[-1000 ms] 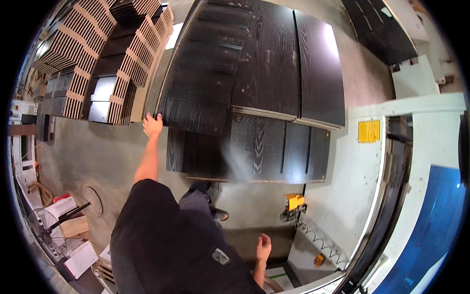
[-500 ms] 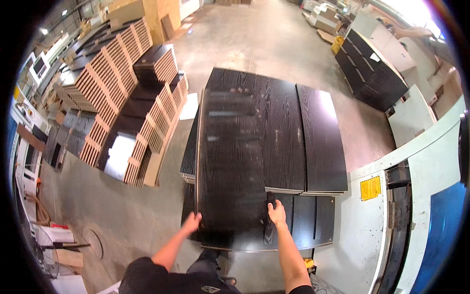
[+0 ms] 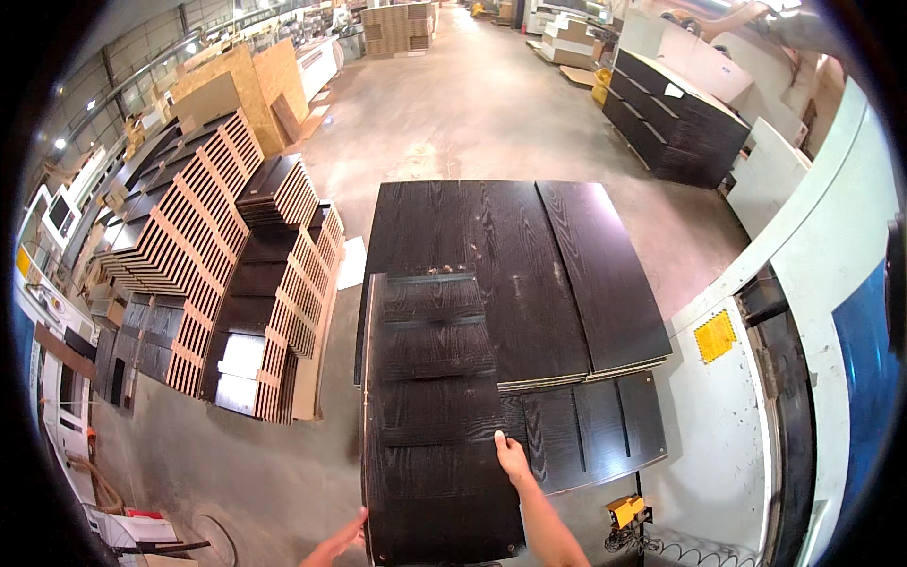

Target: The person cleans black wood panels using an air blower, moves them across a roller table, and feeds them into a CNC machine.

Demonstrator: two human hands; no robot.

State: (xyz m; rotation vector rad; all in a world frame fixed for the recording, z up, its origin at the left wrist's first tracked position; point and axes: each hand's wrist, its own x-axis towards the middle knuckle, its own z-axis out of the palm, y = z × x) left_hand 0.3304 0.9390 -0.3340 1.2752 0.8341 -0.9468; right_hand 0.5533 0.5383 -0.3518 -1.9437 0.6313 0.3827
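A long black wood-grain panel (image 3: 430, 472) with several grooves across it lies between my hands, its near end closest to me. My right hand (image 3: 512, 457) grips its right edge, thumb on top and the other fingers hidden beneath. At the left edge, low down, my left hand (image 3: 344, 539) holds the side; its fingers are partly hidden. The panel's far end rests over a stack of wide black boards (image 3: 529, 274). Lower and nearer on the right lies another grooved black panel (image 3: 600, 425).
Slatted stacks of black panels (image 3: 213, 255) stand on the floor at left. To the right is a white machine housing (image 3: 727, 425) with a yellow label, and a yellow foot pedal (image 3: 625, 511) sits below. Another dark stack (image 3: 675, 123) stands at the far right.
The grooved panel has slid toward me over the wide boards, both hands moving back with it. My view has tilted up, so more of the hall shows.
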